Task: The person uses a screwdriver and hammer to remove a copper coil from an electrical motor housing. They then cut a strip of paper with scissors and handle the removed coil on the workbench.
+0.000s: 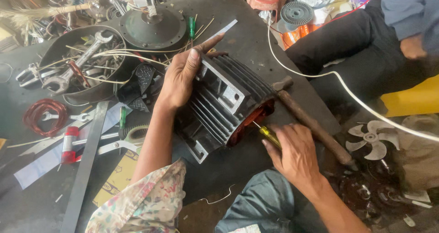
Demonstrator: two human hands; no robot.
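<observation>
Two bare hands work on a finned black electric motor housing (pixel 224 106) lying on its side on a dark workbench (pixel 256 36). Left hand (pixel 183 75) lies spread over the housing's upper end, fingers extended and only loosely curled, palm pressing down to steady it. Right hand (pixel 295 153) is closed around a yellow-handled screwdriver (pixel 269 136), its thin shaft reaching into the open end, where copper-red windings (pixel 256 116) show. The tip itself is hidden inside.

A wooden-handled hammer (pixel 311 123) lies just beside the housing, on its right. A white cable (pixel 347 91) crosses the bench behind. To the left sit a round metal pan (pixel 55 55) holding a spanner (pixel 75 64) and a red wire coil (pixel 43 114). Another person's dark-trousered legs (pixel 347 45) are at the upper right.

Judging by the grip, the job seems to need gentle levering: keep the shaft against metal, not the windings, and keep the left palm firm so the housing cannot roll.
</observation>
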